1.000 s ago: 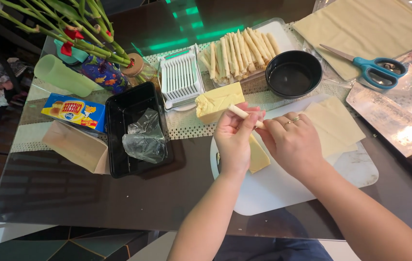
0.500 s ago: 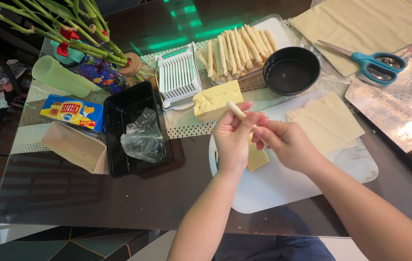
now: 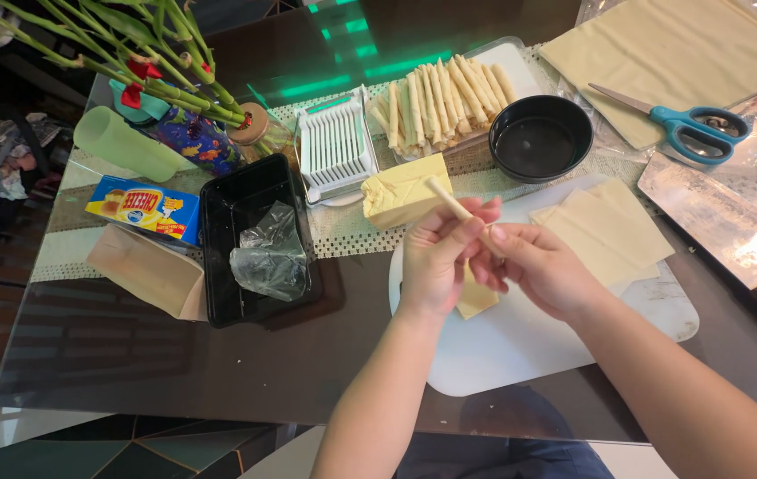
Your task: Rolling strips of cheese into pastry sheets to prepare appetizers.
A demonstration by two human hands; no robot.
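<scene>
My left hand [image 3: 436,257] and my right hand [image 3: 538,266] together grip a thin rolled wrapper stick [image 3: 448,200] above a white cutting board [image 3: 529,346]. The stick's free end points up and left, toward a yellow cheese block [image 3: 401,188]. Under my hands a wrapper piece [image 3: 476,300] lies on the board. More flat square wrappers [image 3: 609,232] are stacked at the board's right side. Finished rolled sticks [image 3: 441,93] fill a clear tray behind.
A black bowl [image 3: 543,137], a white wire slicer [image 3: 334,142], a black tray [image 3: 219,257] with crumpled plastic, a blue cheese box [image 3: 143,208], blue-handled scissors [image 3: 693,124] on large wrapper sheets [image 3: 662,44], a cleaver [image 3: 733,226] and a vase with green stalks [image 3: 192,133] crowd the glass table.
The stick has tilted more upright in my hands. My right hand has turned and slid lower along it, fingers curling around its lower end.
</scene>
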